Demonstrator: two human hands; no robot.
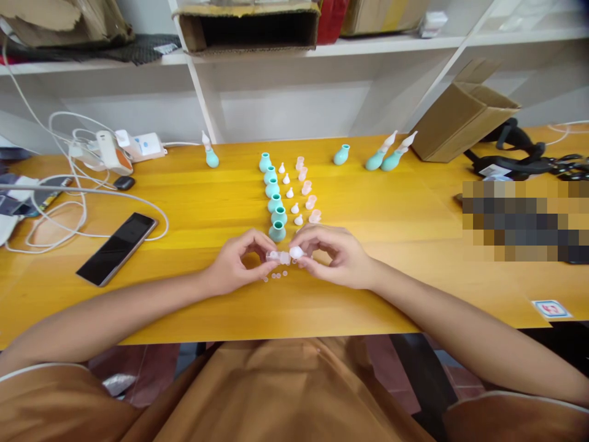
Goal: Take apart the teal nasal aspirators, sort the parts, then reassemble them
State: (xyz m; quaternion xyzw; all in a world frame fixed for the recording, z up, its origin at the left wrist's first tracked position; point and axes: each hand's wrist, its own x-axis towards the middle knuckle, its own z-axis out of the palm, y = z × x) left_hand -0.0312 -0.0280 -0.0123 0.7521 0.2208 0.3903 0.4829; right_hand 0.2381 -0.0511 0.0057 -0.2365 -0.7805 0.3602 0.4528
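Left hand point(234, 263) pinches a clear plastic piece point(276, 258), right hand point(346, 258) a white tip point(296, 252), both just below the frame's centre; small clear discs point(276, 275) lie beneath, turquoise bulbs point(275, 204) line up above, a phone point(117, 248) rests at left

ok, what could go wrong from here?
1. Small round translucent discs lie loose near the left hand; a careless brush could scatter them.
2. The nearest teal vase-shaped bulb stands close beyond the fingers; a knuckle might topple it against the next one.
3. The right hand only pinches the small white rounded piece, so it might slip.
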